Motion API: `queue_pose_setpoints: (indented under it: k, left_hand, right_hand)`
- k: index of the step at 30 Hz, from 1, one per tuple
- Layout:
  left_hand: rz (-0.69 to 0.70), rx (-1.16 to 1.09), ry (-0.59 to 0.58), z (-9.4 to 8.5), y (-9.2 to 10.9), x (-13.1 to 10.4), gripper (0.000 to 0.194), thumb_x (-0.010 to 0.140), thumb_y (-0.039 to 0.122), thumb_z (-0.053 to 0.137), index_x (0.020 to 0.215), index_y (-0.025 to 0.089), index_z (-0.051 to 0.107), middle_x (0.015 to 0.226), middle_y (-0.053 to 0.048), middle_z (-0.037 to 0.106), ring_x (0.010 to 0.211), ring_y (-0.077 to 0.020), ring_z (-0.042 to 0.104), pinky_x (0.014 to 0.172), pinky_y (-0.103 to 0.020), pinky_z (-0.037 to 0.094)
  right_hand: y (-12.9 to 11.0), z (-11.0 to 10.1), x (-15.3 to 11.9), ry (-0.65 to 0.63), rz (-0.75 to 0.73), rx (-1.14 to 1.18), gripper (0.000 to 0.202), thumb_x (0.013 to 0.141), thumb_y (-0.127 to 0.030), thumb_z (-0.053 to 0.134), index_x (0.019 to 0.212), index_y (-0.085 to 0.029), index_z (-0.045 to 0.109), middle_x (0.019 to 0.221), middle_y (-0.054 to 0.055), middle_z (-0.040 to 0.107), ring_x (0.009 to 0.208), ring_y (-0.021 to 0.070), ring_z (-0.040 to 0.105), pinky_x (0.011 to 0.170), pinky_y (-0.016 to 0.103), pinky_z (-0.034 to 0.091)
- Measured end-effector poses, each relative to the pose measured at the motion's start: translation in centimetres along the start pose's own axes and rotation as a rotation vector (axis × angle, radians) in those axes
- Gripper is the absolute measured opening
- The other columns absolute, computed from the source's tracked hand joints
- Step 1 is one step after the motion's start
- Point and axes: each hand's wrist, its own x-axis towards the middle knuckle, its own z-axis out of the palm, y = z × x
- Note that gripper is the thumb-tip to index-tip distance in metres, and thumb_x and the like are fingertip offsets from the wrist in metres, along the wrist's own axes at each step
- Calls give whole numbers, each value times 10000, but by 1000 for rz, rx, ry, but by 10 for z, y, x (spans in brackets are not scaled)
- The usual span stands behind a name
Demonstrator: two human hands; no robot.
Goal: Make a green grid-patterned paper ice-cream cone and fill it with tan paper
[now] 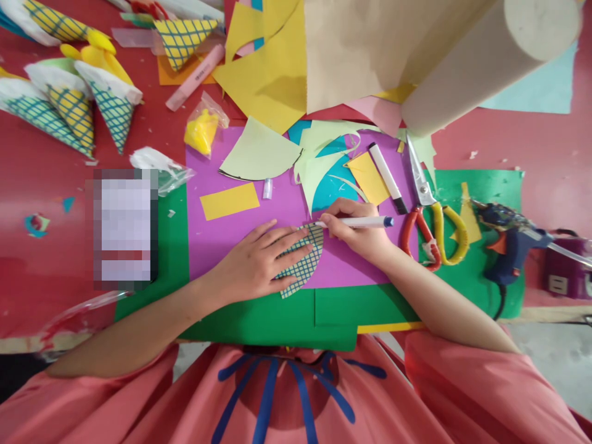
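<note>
Nearest me, green sheets (259,324) cover part of the red surface (41,203), with a purple sheet (351,265) on top. The gridded piece (289,290) lies on the purple sheet, and my left hand (254,259) is spread flat over it, fingers slightly parted, hiding much of the grid. At its 1 o'clock my right hand (358,234) is closed in a writing grip around a white marker (370,222), tip at the piece's top edge, blue end pointing to 3 o'clock.

Taking the gridded piece as the clock's centre, a glue gun (506,253) lies well off at 3 o'clock, and a pixelated item (124,228) at 9. Scissors (423,194), blades parted, sit near 2, just beyond my right forearm. A yellow strip (230,201) is at 10, a small cap (267,189) at 11. At 12, pale green offcuts (319,176) crowd in, one point reaching almost to the marker tip. A pale green fan (261,151) lies beyond the cap.

Farther out, gridded cones (113,114) cluster at 10, a bagged yellow thing (202,131) at 11, large yellow paper (272,80) at 12, and a thick pale roll (472,74) takes up room toward 1.
</note>
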Motion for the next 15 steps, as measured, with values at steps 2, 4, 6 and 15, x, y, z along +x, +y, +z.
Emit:
queue_pose_setpoints:
  k: [2,4,6,15]
  left_hand:
    - [0,10,-7,0,0,0,510,900,374,570,1382,222,500,1439,-92,500,1254,-270,491,1125,-498,343]
    - [-3,19,-14,0,0,0,504,908,383,557,1383,225,498,1442,-87,497,1255,-266,489,1127,-493,340]
    - [-4,24,-20,0,0,-1,504,913,387,549,1388,228,492,1445,-83,494,1257,-264,487,1129,-491,336]
    - [1,17,-8,0,0,-1,507,907,377,560,1386,225,494,1443,-90,495,1259,-269,488,1126,-498,343]
  right_hand:
    - [0,0,0,2,-2,1,274,871,-335,586,666,-154,578,556,-23,561,505,75,459,516,222,358]
    - [-1,0,0,0,-3,4,271,869,-331,590,667,-150,582,557,-22,561,506,75,462,516,221,358]
    - [-1,0,0,0,-2,8,269,869,-329,591,672,-147,587,557,-23,561,507,74,463,516,220,358]
    - [0,1,1,-7,-15,-4,263,869,-315,579,662,-153,574,558,-27,551,511,71,443,516,217,349]
